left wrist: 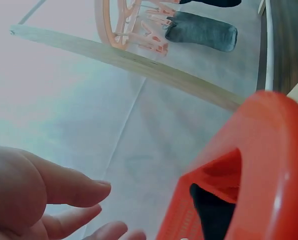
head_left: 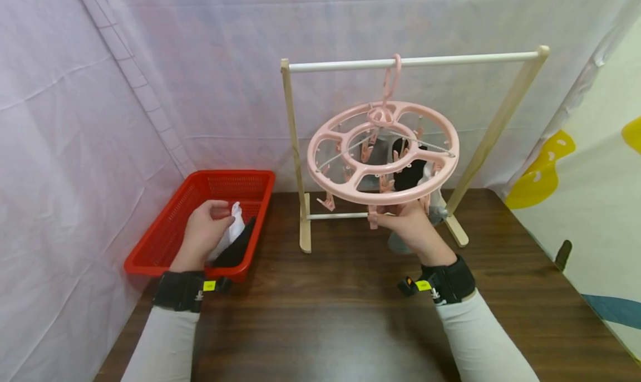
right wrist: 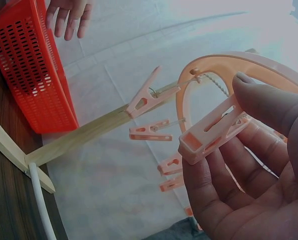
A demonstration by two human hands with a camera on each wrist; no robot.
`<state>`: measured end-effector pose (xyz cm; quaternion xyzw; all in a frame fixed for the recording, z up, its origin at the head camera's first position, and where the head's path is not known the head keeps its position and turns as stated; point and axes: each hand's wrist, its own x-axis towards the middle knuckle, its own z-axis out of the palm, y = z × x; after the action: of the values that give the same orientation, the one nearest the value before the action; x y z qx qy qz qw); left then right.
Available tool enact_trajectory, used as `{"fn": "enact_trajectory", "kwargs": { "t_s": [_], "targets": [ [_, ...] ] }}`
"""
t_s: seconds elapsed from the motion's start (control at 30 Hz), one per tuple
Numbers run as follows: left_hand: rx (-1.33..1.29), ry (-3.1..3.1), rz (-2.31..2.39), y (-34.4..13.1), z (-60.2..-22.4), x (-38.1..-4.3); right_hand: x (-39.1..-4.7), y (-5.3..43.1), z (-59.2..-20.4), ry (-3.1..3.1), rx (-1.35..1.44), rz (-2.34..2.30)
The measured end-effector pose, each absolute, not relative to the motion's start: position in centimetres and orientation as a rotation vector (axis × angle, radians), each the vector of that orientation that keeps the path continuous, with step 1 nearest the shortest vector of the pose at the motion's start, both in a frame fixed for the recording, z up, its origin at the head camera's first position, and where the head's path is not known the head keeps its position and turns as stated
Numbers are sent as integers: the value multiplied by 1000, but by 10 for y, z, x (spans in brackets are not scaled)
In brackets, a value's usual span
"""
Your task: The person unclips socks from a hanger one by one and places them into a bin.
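Note:
My left hand [head_left: 204, 229] hangs over the red basket [head_left: 150, 259], fingers loosely bent, thumb and fingertips apart with nothing between them in the left wrist view. Just beside its fingertips, in the head view, a white sock [head_left: 237, 226] and a black cloth piece [head_left: 239, 248] lie in the basket. At the front rim of the pink round hanger [head_left: 320, 142], my right hand [head_left: 413, 229] holds a pink clothespin [right wrist: 209, 131] between thumb and fingers. Other clothespins [right wrist: 151, 131] dangle from the ring. Behind it hang a grey sock [left wrist: 201, 31] and a black sock [head_left: 408, 173].
The hanger hooks over a white bar [head_left: 466, 59] on a wooden stand [head_left: 292, 126], whose feet rest on the brown table [head_left: 320, 315]. White cloth [head_left: 225, 92] closes off the back and left side.

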<state>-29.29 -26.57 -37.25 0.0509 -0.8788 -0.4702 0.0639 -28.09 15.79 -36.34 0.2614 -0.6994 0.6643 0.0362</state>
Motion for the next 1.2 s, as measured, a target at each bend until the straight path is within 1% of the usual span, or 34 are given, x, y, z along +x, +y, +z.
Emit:
{"fn": "enact_trajectory", "kwargs": {
  "t_s": [0.13,0.33,0.53,0.7,0.87,1.03,1.2],
  "targets": [
    [202,-2647,-1364,-264,-371,-293,-280,158,-362,-2145,805,2042],
    [181,-2656,-1353,-259,-370,-292,-280,159,-362,-2163,780,2030],
    [81,-2669,-1256,-248,-373,-291,-279,159,-364,-2180,717,2011],
    [-1,-2649,-1168,-235,-375,-288,-279,159,-365,-2157,732,2032],
    [-117,-2590,-1187,-210,-370,-280,-281,157,-362,-2125,798,2013],
    [-261,-2437,-933,-173,-369,-276,-282,155,-362,-2123,830,1974],
    [-342,-2281,-746,-136,-370,-272,-283,154,-368,-2115,875,1988]
  ]
}}
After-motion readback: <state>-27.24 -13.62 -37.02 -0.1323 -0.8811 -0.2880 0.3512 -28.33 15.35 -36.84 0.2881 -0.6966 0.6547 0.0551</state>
